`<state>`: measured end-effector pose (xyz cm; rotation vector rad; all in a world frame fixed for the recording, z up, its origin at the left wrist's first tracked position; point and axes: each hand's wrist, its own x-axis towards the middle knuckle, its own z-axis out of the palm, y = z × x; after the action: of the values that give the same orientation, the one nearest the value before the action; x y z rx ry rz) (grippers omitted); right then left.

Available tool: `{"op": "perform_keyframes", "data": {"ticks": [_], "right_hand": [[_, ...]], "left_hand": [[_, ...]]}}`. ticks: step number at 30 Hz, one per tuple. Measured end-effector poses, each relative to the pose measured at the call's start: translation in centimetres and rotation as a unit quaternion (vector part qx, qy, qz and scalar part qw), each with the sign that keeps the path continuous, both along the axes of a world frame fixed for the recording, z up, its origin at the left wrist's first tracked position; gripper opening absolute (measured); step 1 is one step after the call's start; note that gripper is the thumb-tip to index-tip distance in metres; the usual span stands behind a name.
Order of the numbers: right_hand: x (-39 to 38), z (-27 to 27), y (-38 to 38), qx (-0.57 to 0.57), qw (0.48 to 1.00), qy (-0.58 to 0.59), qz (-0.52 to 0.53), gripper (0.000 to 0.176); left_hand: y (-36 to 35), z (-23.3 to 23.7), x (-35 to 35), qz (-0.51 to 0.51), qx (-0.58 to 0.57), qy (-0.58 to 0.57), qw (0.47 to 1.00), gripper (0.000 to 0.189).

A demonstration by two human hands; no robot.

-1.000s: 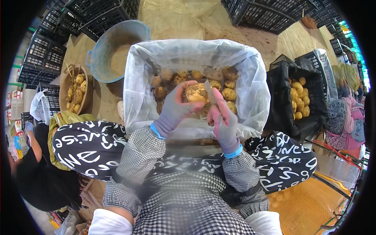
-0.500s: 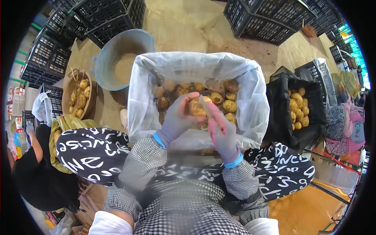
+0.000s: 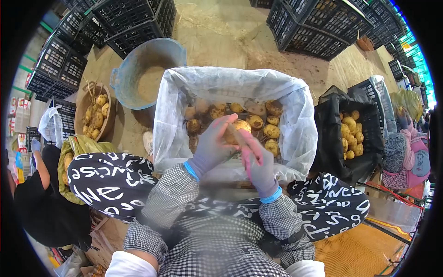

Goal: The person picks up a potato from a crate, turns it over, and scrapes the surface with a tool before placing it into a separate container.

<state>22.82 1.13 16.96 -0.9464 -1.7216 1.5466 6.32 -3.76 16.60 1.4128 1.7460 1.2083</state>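
Note:
Over the white-lined crate (image 3: 295, 99), my left hand (image 3: 213, 145) in a grey and pink glove is closed around a potato (image 3: 241, 125). My right hand (image 3: 259, 166), gloved alike, has its fingers pressed together against the near right side of that potato. A narrow brownish-grey thing shows at the right fingertips, too blurred to name. Below both hands, several soil-marked potatoes (image 3: 271, 131) lie in the crate. The hands hide part of the crate's inside.
A blue tub (image 3: 124, 87) stands at the back left, beside a brown basin (image 3: 78, 111) of potatoes. On the right is a black-lined crate (image 3: 325, 138) with potatoes. Black crates (image 3: 318, 27) are stacked behind. Another person (image 3: 46, 198) is at the far left.
My right hand has moved slightly down and left along the potato. The potato sits a little lower and turned in my left hand. The whole view has shifted slightly downward.

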Motion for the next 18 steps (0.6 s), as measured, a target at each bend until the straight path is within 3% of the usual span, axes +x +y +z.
{"op": "perform_keyframes", "data": {"ticks": [2,4,5,7,10,12,13,16,17,18], "right_hand": [[0.0,1.0,0.7,-0.051,0.998,0.008,-0.039,0.04],[-0.1,0.8,0.9,-0.022,0.999,-0.004,-0.028,0.041],[-0.2,-0.4,0.5,0.035,0.999,-0.019,0.012,0.041],[0.0,-0.4,0.2,0.042,0.999,-0.014,0.023,0.041],[0.1,0.3,0.8,-0.088,0.993,0.044,-0.064,0.039],[0.8,0.4,2.2,-0.137,0.981,0.071,-0.117,0.037],[1.0,0.4,2.8,-0.14,0.987,0.043,-0.072,0.04],[0.5,1.1,2.5,-0.306,0.942,0.13,0.03,0.048],[1.3,0.5,3.2,-0.319,0.935,0.126,0.093,0.055],[1.0,1.1,2.9,-0.306,0.937,0.138,0.091,0.056]], "left_hand": [[-0.2,-0.1,-0.1,-0.01,-0.002,0.015,1.0,0.082],[-0.1,-0.6,-0.1,-0.015,0.012,0.015,1.0,0.084],[0.1,-0.9,-0.1,0.0,0.015,-0.021,1.0,0.081],[0.2,-1.1,0.2,0.033,0.017,-0.093,0.995,0.077],[0.2,-0.7,-0.5,0.031,0.038,-0.056,0.997,0.072],[0.1,-1.4,-0.6,0.023,0.069,-0.097,0.993,0.077],[0.3,-1.7,-0.4,0.015,0.088,-0.119,0.989,0.08],[0.6,-2.2,0.5,-0.029,0.109,-0.109,0.988,0.084],[0.4,-2.3,0.4,-0.043,0.09,-0.161,0.982,0.083],[0.3,-1.7,0.0,-0.055,0.07,-0.211,0.973,0.083]]}}
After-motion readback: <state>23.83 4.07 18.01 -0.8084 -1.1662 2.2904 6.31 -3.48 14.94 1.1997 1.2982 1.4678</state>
